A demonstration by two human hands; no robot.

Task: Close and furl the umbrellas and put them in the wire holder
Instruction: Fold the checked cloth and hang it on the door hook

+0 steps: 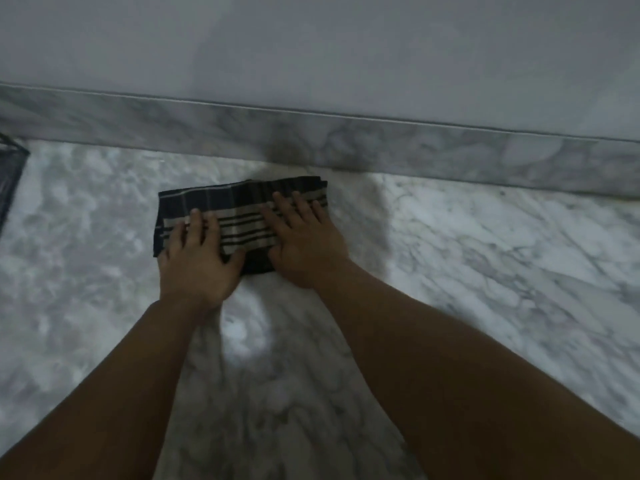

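Umbrella (239,216) folded flat, dark plaid, tan stripes

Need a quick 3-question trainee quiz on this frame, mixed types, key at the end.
1. True or false: the plaid umbrella stands upright against the wall.
2. How do the left hand and right hand meet it? A) both lie flat on top, fingers straight B) one lifts it C) neither touches it
3. Fill in: the dark wire holder shows at the frame's ____ edge.

Key
1. False: it lies folded on the marble floor, near the baseboard.
2. A
3. left
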